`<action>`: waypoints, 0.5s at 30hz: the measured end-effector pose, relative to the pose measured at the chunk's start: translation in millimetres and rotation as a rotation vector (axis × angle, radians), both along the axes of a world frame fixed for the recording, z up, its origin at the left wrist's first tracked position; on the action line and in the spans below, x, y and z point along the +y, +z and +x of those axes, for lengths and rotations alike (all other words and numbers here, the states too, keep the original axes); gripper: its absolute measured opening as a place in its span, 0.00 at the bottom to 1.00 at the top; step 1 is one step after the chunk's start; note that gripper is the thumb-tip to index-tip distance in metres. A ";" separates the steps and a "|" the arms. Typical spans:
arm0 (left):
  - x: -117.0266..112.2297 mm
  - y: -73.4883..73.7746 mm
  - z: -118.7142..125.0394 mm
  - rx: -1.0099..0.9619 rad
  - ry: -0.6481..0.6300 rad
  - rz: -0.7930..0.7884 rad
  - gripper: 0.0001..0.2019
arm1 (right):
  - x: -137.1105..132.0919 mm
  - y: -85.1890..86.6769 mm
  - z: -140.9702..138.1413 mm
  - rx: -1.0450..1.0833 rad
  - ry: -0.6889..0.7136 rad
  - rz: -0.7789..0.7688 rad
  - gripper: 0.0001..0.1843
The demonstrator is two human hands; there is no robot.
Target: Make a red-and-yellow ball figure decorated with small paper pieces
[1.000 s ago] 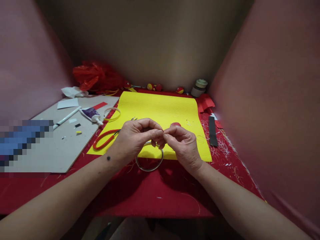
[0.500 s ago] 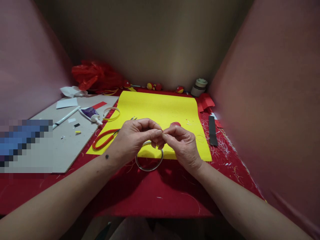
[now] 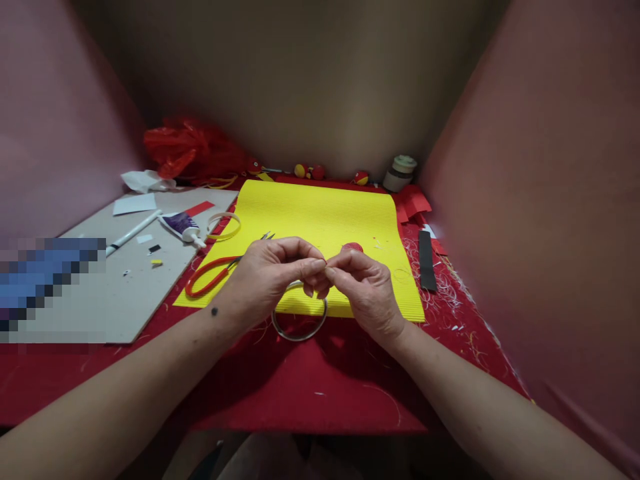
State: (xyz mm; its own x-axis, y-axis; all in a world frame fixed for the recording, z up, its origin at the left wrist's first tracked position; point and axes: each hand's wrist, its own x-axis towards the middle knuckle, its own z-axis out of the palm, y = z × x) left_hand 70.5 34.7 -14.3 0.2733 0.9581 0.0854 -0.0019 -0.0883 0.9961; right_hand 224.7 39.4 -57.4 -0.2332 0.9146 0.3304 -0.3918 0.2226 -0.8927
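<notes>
My left hand [image 3: 283, 270] and my right hand [image 3: 367, 287] meet fingertip to fingertip above a yellow corrugated sheet [image 3: 320, 207]. Thumb and forefinger of each are pinched together on a tiny reddish piece, mostly hidden by the fingers; its kind cannot be made out. Just behind my right hand shows the top of a red rounded thing [image 3: 353, 247]. Red-handled scissors [image 3: 203, 288] lie on the sheet beside my left hand, their pivot partly covered by it. A thin silvery ring [image 3: 300, 339] lies below my hands, across the sheet's front edge.
On the left, a grey board [image 3: 120, 310] carries a purple-and-white glue tube [image 3: 183, 228], a white stick and paper scraps. A yellow band [image 3: 223, 227], red plastic bag [image 3: 195, 150], small red-and-yellow balls [image 3: 303, 171], a jar [image 3: 400, 173] and a black strip [image 3: 427, 260] surround the sheet.
The view has shifted very slightly. Both hands keep the same pinch in nearly the same place.
</notes>
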 end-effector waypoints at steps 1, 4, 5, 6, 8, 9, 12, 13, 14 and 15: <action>-0.2 -0.1 0.0 -0.003 -0.003 -0.003 0.04 | -0.1 0.1 0.0 -0.001 0.000 -0.001 0.04; -0.7 -0.2 -0.4 0.008 -0.005 -0.012 0.05 | -0.2 0.4 0.0 -0.015 0.000 -0.010 0.04; -0.8 -0.2 -0.6 0.010 -0.006 -0.015 0.05 | -0.3 0.5 0.1 -0.022 0.001 -0.011 0.05; -1.0 -0.3 -0.9 0.010 -0.008 -0.019 0.05 | -0.4 0.6 0.2 -0.027 0.003 -0.009 0.05; -1.4 -0.2 -1.4 0.004 -0.012 -0.024 0.05 | -0.8 0.7 0.8 -0.033 0.010 -0.003 0.04; -1.6 -0.2 -1.5 0.004 -0.011 -0.026 0.06 | -0.9 0.8 1.2 -0.035 0.014 0.001 0.04; -2.3 0.2 -1.6 0.015 -0.004 -0.028 0.05 | -1.3 0.9 2.6 -0.042 0.019 0.023 0.03; -2.7 0.4 -1.4 0.020 -0.001 -0.025 0.05 | -1.3 1.0 2.9 -0.040 0.019 0.031 0.03; -3.1 0.7 -1.3 0.025 0.000 -0.021 0.05 | -1.3 1.1 3.1 -0.035 0.017 0.036 0.03; -3.6 1.1 -1.0 0.030 0.001 -0.015 0.05 | -1.3 1.2 3.2 -0.029 0.015 0.036 0.03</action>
State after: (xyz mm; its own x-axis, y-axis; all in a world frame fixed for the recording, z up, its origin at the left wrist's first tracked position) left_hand 69.5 31.1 -13.2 0.2741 0.9596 0.0631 0.0278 -0.0735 0.9969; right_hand 227.9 38.1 -56.2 -0.2565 0.8987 0.3559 -0.3695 0.2491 -0.8952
